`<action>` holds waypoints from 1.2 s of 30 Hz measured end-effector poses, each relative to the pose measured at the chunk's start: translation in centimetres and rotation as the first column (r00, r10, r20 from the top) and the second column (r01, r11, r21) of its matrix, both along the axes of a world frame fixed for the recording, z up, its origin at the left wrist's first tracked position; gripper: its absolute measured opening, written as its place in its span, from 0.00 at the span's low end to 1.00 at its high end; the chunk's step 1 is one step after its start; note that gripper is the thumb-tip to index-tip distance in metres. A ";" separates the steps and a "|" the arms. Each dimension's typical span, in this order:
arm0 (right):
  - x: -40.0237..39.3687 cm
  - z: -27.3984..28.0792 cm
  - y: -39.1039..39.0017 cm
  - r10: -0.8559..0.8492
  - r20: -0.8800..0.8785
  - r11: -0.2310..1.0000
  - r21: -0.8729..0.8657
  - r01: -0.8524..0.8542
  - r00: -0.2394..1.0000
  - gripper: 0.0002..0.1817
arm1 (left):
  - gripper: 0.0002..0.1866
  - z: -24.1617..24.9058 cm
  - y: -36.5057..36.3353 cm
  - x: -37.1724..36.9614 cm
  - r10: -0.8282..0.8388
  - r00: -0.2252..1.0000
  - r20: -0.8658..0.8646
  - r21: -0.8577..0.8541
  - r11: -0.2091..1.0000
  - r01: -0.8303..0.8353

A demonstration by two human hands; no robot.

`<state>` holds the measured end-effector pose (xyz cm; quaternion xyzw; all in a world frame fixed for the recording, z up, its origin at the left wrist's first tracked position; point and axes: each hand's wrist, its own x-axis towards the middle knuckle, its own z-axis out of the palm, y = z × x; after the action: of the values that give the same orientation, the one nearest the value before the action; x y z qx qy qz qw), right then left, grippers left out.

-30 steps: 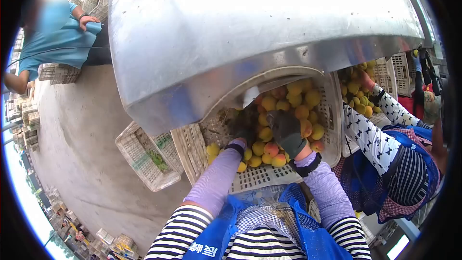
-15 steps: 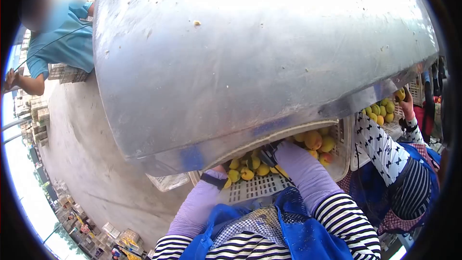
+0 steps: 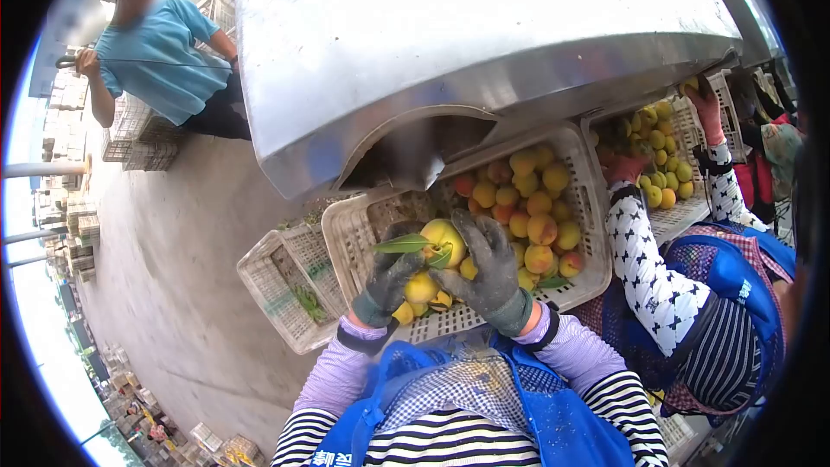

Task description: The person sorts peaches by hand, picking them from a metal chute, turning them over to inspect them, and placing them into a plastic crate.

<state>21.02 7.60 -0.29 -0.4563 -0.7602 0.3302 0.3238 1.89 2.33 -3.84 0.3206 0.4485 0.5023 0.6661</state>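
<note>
A yellow-green peach [image 3: 443,239] with green leaves [image 3: 402,245] is held between my two gloved hands, above a white plastic crate [image 3: 596,207]. My left hand [image 3: 389,277] has its fingers closed against the left side of the peach. My right hand [image 3: 491,270] curves round the other side, its thumb near the lower leaf. Both gloves are dark grey. Many yellow and reddish peaches [image 3: 540,229] fill the crate's right part, and a few yellow ones [image 3: 421,287] lie under my hands.
A large metal chute [image 3: 467,60] overhangs the crate's far side. Another crate [image 3: 285,294] with leaves stands at the left. On the right, a co-worker's patterned sleeve [image 3: 648,268] reaches over another peach crate. A person in a blue shirt [image 3: 160,52] stands far left, near stacked crates.
My hands have come out from under the metal cover into view, with a leafy peach between them. The view has shifted, showing more of the crate. The person in blue appears farther right.
</note>
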 end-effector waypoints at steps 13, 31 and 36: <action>-5.2 5.2 4.0 -0.130 -0.256 0.980 0.112 0.162 0.958 0.35 | 0.13 4.9 2.7 -0.4 0.377 0.639 -0.670 0.533 0.844 0.061; -7.6 1.6 11.1 -0.012 0.071 0.959 0.285 -0.009 0.997 0.39 | 0.19 2.4 1.8 -1.9 0.147 0.835 -0.529 0.167 0.984 -0.067; -3.7 3.2 2.0 0.074 0.123 0.990 0.112 -0.088 0.990 0.40 | 0.24 3.1 0.9 0.0 0.274 0.741 0.613 -0.220 0.960 -0.173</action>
<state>17.30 9.62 2.93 -0.4239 -0.8141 0.2703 0.2906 1.86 3.24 -0.72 0.0244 0.2672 0.6228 0.7350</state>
